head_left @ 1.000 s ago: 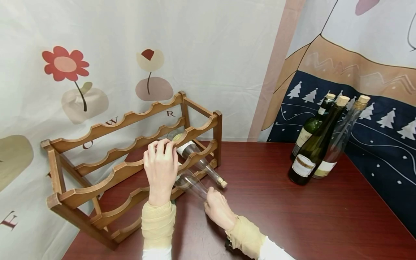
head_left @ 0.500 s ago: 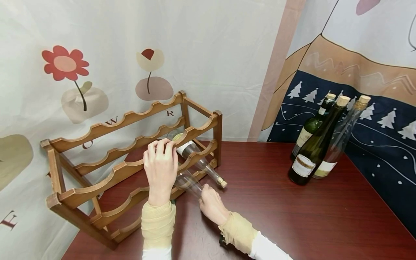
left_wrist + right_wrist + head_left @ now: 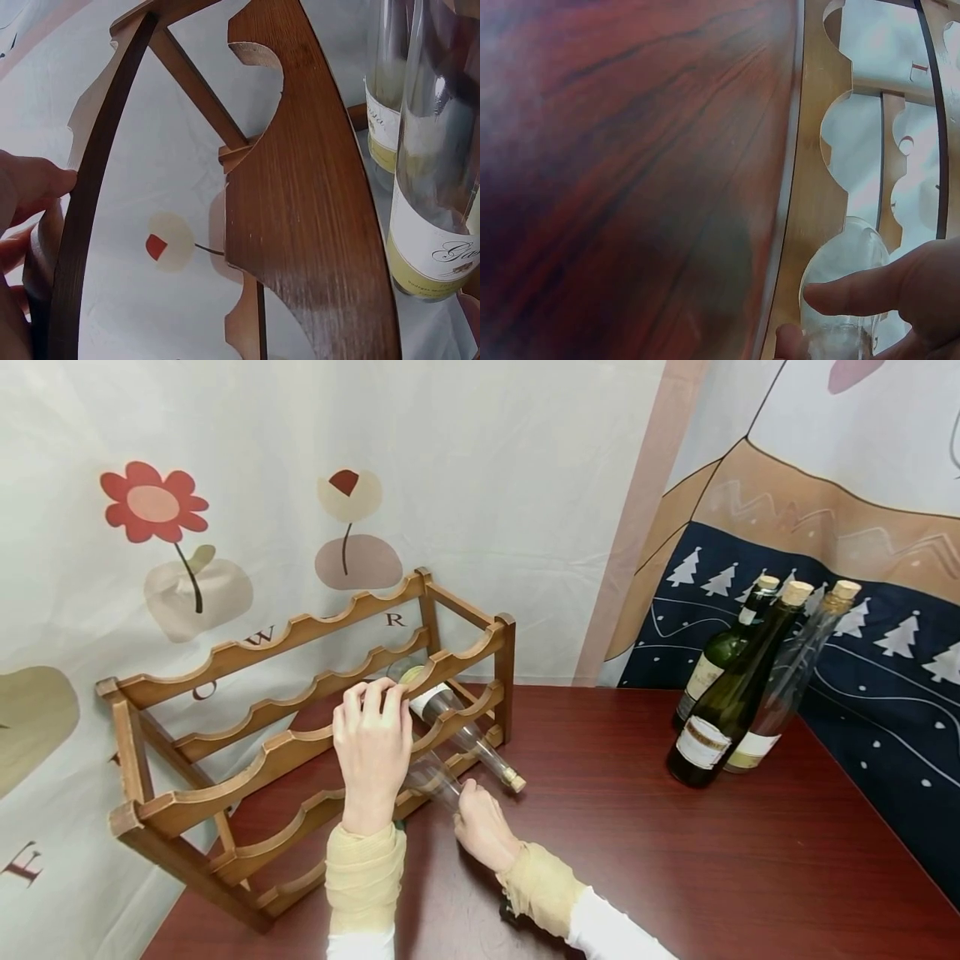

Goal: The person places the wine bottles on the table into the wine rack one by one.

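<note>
The left hand (image 3: 370, 739) grips the upper front rail of a wooden rack (image 3: 300, 737); in the left wrist view its fingers curl over the dark rail edge. Below and to the right, the right hand (image 3: 483, 827) holds the neck of a clear bottle (image 3: 433, 777), whose body lies in the rack's lower row. Another corked clear bottle (image 3: 471, 737) lies beside it, neck pointing out to the front right. Two labelled bottles show in the left wrist view, the nearer one (image 3: 435, 232) at the right edge. In the right wrist view, thumb and fingers surround the clear glass (image 3: 844, 262).
Three corked bottles stand together at the right back of the red-brown table (image 3: 600, 793): a green one (image 3: 723, 647), a darker green one (image 3: 738, 693) and a clear one (image 3: 787, 685). A printed curtain (image 3: 510, 510) hangs behind the rack.
The right hand has moved left and slightly up toward the rack, and its bottle has slid further in. The left hand has kept its hold on the rail.
</note>
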Demonstrator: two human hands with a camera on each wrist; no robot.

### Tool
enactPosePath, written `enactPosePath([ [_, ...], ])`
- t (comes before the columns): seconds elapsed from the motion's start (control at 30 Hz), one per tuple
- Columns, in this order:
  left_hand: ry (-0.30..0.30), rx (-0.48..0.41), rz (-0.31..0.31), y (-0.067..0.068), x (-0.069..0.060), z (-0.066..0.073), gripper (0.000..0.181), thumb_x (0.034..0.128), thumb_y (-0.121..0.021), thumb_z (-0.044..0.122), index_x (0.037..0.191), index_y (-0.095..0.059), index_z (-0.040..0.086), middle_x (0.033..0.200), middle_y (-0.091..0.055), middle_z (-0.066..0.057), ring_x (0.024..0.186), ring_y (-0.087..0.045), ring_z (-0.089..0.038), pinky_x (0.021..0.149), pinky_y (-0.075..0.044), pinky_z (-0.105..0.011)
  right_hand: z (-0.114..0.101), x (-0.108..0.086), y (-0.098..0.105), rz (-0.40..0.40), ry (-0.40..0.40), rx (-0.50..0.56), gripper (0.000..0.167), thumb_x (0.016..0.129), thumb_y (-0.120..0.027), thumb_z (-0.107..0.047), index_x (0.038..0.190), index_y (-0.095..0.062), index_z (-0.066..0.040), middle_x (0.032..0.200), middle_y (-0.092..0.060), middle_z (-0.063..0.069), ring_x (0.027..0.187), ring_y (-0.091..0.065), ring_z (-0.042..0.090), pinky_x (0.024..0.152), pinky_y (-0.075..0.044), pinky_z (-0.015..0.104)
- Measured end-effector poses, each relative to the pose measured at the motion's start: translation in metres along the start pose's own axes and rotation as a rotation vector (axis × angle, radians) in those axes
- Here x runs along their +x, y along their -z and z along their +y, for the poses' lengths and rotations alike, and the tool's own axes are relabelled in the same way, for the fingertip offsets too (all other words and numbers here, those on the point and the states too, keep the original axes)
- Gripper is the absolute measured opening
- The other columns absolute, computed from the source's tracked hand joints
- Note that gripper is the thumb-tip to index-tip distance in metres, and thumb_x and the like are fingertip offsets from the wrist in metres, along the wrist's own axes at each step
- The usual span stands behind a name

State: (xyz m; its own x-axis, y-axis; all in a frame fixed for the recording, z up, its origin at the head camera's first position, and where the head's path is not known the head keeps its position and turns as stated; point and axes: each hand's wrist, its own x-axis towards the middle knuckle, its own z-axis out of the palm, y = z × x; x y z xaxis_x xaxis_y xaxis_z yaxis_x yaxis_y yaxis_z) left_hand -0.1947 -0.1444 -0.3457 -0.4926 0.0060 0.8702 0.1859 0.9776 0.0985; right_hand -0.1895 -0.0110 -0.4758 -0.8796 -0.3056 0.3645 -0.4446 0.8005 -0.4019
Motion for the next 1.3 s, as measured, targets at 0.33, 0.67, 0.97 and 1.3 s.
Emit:
enactPosePath([
  [0.33, -0.017, 0.006, -0.009, 0.002, 0.001, 0.0, 0.014, 0.0868, -0.063, 0.008, 0.099, -0.068, 0.005, 0.105, -0.063, -0.01, 0.101, -0.053, -0.034, 0.076, -0.045, -0.047, -0.003, 0.007, -0.003, -0.015, -0.01, -0.002, 0.025, 0.07, -0.066, -0.002, 0.09, -0.051, 0.004, 0.072, -0.06, 0.013, 0.063, -0.064, 0.029, 0.054, -0.051, 0.035],
  [0.67, -0.05, -0.043, -0.101, 0.018, 0.008, -0.008, 0.023, 0.0787, -0.073, 0.002, 0.101, -0.067, 0.004, 0.107, -0.066, -0.01, 0.1, -0.058, -0.033, 0.074, -0.048, -0.046, -0.004, 0.01, -0.005, 0.016, 0.0, 0.005, 0.027, 0.068, -0.069, -0.002, 0.085, -0.048, 0.001, 0.068, -0.06, 0.014, 0.061, -0.064, 0.03, 0.052, -0.05, 0.036],
  [0.97, -0.031, -0.102, -0.166, 0.031, 0.012, -0.017, 0.029, 0.0773, -0.074, 0.004, 0.105, -0.066, 0.006, 0.111, -0.064, -0.012, 0.097, -0.059, -0.037, 0.073, -0.046, -0.048, -0.006, 0.013, -0.006, -0.004, -0.038, 0.05, 0.023, 0.069, -0.064, 0.0, 0.084, -0.048, 0.0, 0.065, -0.059, 0.012, 0.06, -0.065, 0.029, 0.051, -0.051, 0.036],
  [1.3, -0.021, -0.144, -0.163, 0.036, 0.014, -0.02, 0.029, 0.0779, -0.073, 0.003, 0.106, -0.066, 0.006, 0.1, -0.066, -0.015, 0.087, -0.062, -0.037, 0.066, -0.048, -0.049, -0.011, 0.018, -0.007, -0.041, -0.101, 0.125, 0.022, 0.071, -0.064, -0.002, 0.084, -0.046, -0.001, 0.068, -0.062, 0.014, 0.063, -0.066, 0.031, 0.052, -0.051, 0.036],
])
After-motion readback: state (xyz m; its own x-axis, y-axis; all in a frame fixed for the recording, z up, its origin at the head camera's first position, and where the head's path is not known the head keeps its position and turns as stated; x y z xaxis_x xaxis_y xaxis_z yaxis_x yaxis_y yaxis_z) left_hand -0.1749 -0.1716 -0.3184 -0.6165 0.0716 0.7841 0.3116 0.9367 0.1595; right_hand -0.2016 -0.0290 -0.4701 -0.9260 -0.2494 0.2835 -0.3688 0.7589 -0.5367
